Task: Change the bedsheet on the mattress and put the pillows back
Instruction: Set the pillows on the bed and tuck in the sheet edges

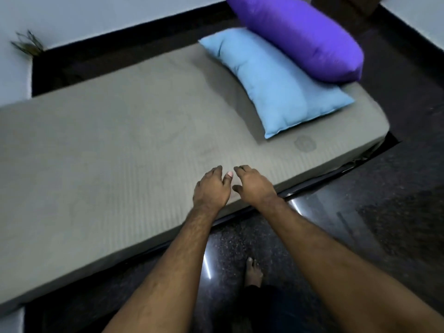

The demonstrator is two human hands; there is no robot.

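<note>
Standing nearest the camera is a bare foot (252, 272) on the dark, glossy speckled floor (360, 236), with 2 bare forearms reaching forward above it. Both hands hover over the near edge of the mattress (120, 152), side by side and almost touching. The left hand (211, 188) has its fingers loosely bent and grasps nothing; the right hand (254, 186) is likewise relaxed, palm down, fingers slack and empty. Whether either hand actually touches the surface cannot be told.

That mattress lies low on the floor, running from the lower left to the right, its top a bare grey-brown ribbed cover with a faint round stain (304, 143) near the right end. Farther along at that right end lies the light blue pillow (276, 87), flat on the mattress. Leaning across its far side is the purple pillow (300, 34), partly beyond the mattress edge. Beyond, a dark floor strip meets a pale wall (72, 18), where a small blurred plant-like tuft (27, 43) sits at the left.
</note>
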